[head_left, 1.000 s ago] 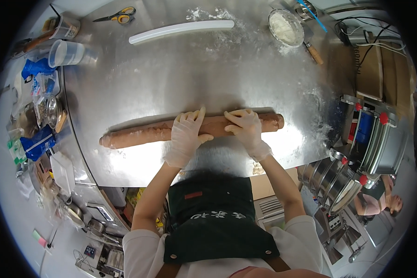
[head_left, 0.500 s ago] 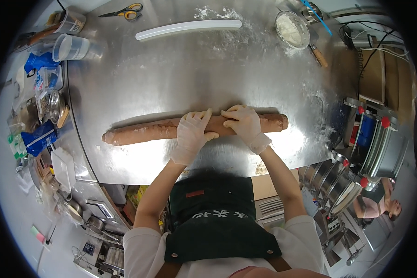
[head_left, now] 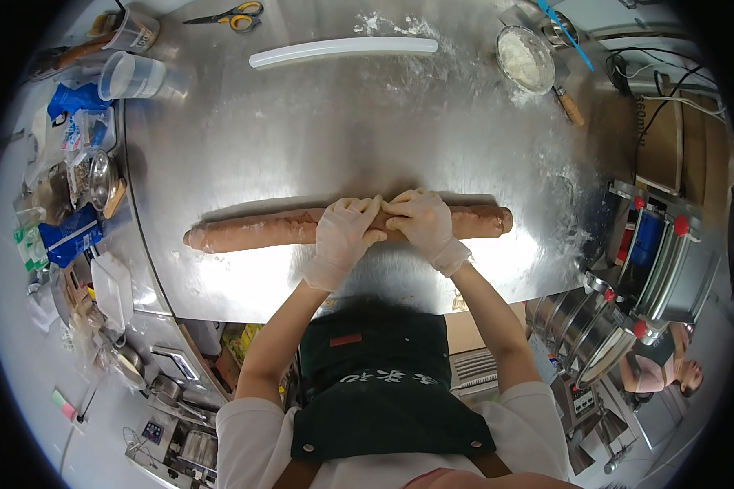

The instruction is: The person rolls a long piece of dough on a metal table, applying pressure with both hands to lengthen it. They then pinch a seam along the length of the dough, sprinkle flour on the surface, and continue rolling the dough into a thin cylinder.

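A long brown dough log point(head_left: 261, 233) lies crosswise on the steel table point(head_left: 302, 147), dusted with flour in places. Both my hands wear thin clear gloves and meet near the log's middle. My left hand point(head_left: 344, 236) is closed over the dough, its fingers curled across the far side and the thumb on the near side. Right beside it, my right hand point(head_left: 422, 226) pinches the dough too, with its fingertips almost touching those of the left. Between the hands only a small strip of dough shows.
A white plastic rod point(head_left: 342, 52) lies toward the far edge, with scissors point(head_left: 235, 18) to its left. A flour bowl point(head_left: 525, 60) and a wooden-handled tool point(head_left: 569, 106) sit far right. Plastic tubs point(head_left: 130, 76) stand far left. Steel drums point(head_left: 579, 326) crowd the right.
My right hand has slid left along the log, closing the gap to my left hand. The whole view has shifted slightly.
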Available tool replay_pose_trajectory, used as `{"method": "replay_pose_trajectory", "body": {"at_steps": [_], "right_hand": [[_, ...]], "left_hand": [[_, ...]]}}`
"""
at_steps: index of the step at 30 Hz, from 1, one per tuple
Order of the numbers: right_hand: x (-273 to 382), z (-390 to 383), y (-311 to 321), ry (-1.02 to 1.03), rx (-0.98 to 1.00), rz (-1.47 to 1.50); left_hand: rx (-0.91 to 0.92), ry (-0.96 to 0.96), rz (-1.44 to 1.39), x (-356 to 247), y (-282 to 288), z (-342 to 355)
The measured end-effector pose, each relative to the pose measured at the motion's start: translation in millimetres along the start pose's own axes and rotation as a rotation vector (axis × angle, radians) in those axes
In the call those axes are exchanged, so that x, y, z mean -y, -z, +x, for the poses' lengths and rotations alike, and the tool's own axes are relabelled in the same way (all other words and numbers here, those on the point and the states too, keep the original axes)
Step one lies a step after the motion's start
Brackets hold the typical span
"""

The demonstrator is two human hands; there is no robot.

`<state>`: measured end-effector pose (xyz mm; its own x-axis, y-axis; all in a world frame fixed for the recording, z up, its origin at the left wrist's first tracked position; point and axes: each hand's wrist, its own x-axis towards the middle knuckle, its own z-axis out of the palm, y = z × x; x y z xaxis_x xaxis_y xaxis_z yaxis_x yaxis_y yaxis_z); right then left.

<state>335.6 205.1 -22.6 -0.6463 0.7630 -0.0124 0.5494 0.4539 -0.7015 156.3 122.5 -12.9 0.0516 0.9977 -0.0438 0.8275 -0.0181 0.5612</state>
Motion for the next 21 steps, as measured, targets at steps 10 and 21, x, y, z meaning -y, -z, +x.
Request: {"method": "replay_pose_trajectory", "body": {"at_steps": [10,21], "right_hand": [[13,1,-8,-0.027,-0.093,0.071],[8,3,-25,-0.099,-0.013,0.017]], "left_hand": [[-0.065,0.086,-0.123,8,0,3],[-0.056,0.217,-0.2,25,18,-1]]}}
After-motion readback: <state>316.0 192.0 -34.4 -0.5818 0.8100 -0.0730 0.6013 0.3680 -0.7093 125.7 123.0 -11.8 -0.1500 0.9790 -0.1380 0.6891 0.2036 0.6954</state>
